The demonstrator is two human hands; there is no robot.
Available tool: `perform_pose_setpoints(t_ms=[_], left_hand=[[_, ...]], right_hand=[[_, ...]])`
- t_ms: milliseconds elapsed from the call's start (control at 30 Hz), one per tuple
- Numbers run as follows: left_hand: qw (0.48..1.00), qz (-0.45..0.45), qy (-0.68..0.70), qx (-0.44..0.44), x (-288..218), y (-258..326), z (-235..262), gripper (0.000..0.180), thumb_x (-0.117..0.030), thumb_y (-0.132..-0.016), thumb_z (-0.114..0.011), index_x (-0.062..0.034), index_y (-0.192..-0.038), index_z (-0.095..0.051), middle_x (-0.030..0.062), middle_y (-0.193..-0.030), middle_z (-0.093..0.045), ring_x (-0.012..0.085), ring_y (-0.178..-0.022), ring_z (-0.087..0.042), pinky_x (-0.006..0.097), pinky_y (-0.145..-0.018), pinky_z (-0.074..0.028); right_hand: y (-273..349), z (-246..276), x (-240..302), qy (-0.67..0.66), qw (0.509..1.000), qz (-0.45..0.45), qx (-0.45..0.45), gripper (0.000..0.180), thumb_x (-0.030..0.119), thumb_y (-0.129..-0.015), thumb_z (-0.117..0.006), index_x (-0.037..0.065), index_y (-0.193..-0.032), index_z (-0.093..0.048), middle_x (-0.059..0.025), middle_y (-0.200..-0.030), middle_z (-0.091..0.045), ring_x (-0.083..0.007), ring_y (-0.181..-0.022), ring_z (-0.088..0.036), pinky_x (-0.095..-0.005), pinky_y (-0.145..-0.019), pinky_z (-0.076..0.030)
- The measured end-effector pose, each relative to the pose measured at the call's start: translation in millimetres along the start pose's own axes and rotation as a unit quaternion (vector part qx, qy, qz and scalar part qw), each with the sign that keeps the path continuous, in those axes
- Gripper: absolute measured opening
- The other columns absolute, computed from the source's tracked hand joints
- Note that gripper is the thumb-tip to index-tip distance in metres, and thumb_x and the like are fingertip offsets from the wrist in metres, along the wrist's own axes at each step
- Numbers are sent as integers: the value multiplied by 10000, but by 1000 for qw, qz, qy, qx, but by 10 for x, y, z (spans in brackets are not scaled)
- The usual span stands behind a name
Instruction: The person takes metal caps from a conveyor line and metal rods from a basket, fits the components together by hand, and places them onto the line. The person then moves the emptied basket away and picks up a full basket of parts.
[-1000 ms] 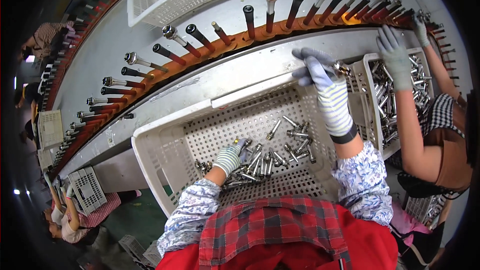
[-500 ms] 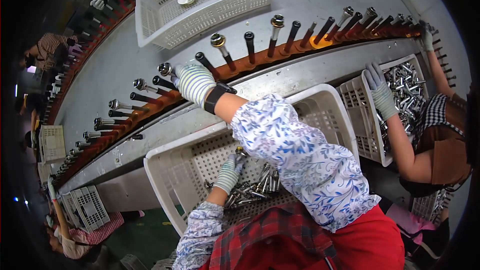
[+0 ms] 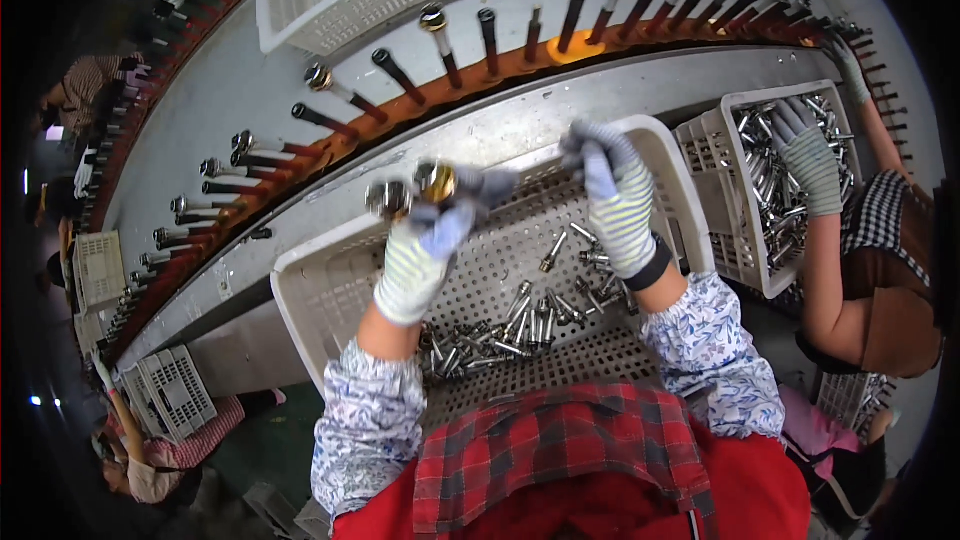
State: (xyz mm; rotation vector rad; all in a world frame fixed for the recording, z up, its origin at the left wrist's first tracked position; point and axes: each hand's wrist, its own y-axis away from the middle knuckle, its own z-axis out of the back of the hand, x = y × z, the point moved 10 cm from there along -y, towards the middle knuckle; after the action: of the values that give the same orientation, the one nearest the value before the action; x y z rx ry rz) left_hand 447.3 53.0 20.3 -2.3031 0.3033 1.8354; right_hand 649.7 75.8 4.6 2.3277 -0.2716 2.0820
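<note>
Gloved left hand (image 3: 420,260) gripping metal parts (image 3: 412,190), right hand (image 3: 612,195) over perforated crate (image 3: 310,290)

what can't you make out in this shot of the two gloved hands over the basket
- Head view, left hand: it holds two round-headed metal parts, but motion blur hides their exact shape.
- Right hand: its curled fingers cover whatever they may pinch.
- Metal parts in the white basket: the near ones are hidden behind the forearms and plaid collar.
- Pegs along the orange conveyor rail: toward the rim they get too small and bent to count.
</note>
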Motion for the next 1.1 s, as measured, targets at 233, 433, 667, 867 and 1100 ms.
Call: perform_pose_setpoints(t_ms=[233, 433, 667, 867, 1100], left_hand=[[976, -186, 77, -81, -589, -967, -94, 349, -113, -903, -517, 23, -1211, -425, 212, -1258, -475, 326, -1185, -459, 446, -1044, -333], [953, -205, -120, -186, -657, -1132, 471, 368, -94, -912, -506, 3, -1264, -456, 138, -1243, -528, 203, -1158, -493, 315, -1019, -317], [947, -240, -125, -175, -425, -1280, 959, 319, -48, -892, -530, -3, -1206, -494, 95, -1149, -575, 170, -1058, -539, 293, -954, -400], [954, -170, 18, -248, -307, -1095, 1582, 160, -83, -902, -500, -30, -1052, -516, 140, -1050, -612, 187, -945, -588, 338, -860, -484], [912, -119, -223, -324, -295, -557, 2026, 245, -197, -894, -575, -63, -1098, -546, 5, -981, -594, 88, -858, -514, 233, -796, -418]], right_hand=[[444, -222, -258, 335, 912, 40, 234, 215, 54, -744, -558, 38, -958, -573, -196, -1181, -546, -288, -902, -620, -375, -737, -511], [1161, -287, -1682, 632, 632, 195, 403, 239, 94, -795, -506, 45, -1018, -575, -157, -1087, -552, -261, -947, -584, -363, -700, -503], [1151, -228, -2068, 627, 602, 67, 490, 185, 87, -806, -492, 32, -938, -610, -173, -969, -608, -298, -882, -615, -383, -723, -503], [1023, -632, -1244, 484, 702, -19, 521, 218, 124, -846, -444, 33, -987, -582, -171, -888, -614, -290, -790, -625, -379, -679, -510], [345, -715, 366, 58, 980, 47, 186, 289, 152, -817, -575, 35, -1080, -552, -87, -893, -635, -180, -756, -617, -303, -661, -519]])
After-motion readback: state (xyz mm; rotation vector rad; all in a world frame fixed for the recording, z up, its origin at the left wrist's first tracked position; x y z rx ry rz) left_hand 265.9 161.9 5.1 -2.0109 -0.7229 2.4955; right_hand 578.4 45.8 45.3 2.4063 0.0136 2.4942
